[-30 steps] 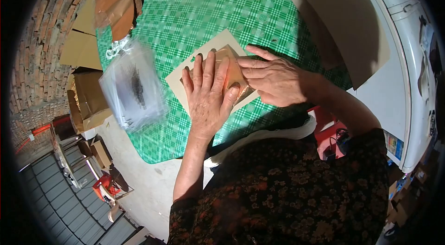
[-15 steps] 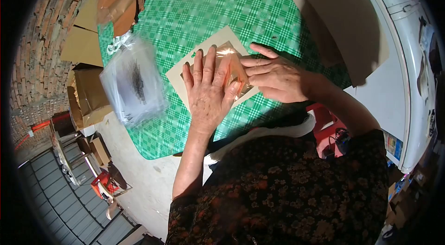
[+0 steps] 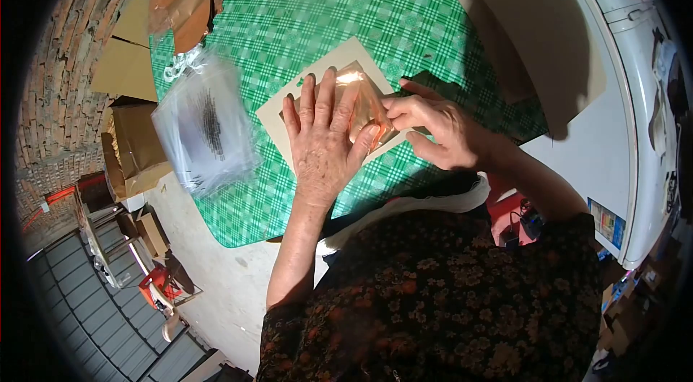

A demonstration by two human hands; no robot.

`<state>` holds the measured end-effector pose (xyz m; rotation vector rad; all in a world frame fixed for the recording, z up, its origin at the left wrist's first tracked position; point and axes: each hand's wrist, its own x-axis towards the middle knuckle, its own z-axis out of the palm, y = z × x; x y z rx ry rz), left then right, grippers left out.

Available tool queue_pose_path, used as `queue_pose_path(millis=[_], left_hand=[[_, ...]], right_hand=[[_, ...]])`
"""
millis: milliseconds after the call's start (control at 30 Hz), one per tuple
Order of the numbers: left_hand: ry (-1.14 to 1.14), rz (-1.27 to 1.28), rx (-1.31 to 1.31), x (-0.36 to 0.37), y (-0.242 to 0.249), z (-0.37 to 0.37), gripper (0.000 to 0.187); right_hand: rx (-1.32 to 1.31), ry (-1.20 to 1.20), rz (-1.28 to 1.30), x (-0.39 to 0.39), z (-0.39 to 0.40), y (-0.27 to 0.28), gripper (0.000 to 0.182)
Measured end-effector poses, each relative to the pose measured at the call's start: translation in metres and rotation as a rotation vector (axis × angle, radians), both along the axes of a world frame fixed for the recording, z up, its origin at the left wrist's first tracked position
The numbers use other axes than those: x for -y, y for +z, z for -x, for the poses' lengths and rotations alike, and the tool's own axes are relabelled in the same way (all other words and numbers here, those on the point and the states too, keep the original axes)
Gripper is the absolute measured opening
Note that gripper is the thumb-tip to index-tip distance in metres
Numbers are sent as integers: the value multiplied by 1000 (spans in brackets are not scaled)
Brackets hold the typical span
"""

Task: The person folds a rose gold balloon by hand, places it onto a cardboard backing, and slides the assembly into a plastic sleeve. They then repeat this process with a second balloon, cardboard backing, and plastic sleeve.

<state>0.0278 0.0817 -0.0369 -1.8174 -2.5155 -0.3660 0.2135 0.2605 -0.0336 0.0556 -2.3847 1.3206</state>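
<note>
A shiny copper-coloured foil sheet lies on a beige card on the table. Flat across the left part of the foil rests my left hand, fingers spread and thumb near the foil's lower edge. My right hand is at the right edge of the foil. Its fingertips touch that edge or hover just over it, bent slightly, with the thumb apart from them. The foil under my left palm is hidden.
A green checked cloth covers the table. To the left lies a stack of clear plastic bags. Crumpled brown foil sits at the far left, and large cardboard sheets lie at the right. An open carton stands beyond the left edge.
My right hand has drawn back slightly to the right, its fingers more bent and its thumb now apart and visible. More of the foil's right side shows. My left hand stays in place.
</note>
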Motion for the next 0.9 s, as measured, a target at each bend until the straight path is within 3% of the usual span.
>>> queue_pose_path(millis=[267,367,467,500,633,900], left_hand=[[-11,-2,-3,0,3,0,76],[-12,-5,-3,-1,4,-1,77],[-16,-12,-3,0,3,-1,77],[-18,-21,-2,0,2,0,77],[-16,-14,-34,1,-1,1,77],[9,-53,9,-1,1,-3,77]], right_hand=[[39,-144,-92,15,-6,4,38],[45,-176,-421,18,-11,6,44],[108,-226,-497,31,4,22,60],[200,-181,-543,35,8,18,80],[343,-157,-615,39,21,4,104],[319,-208,-588,41,9,15,99]])
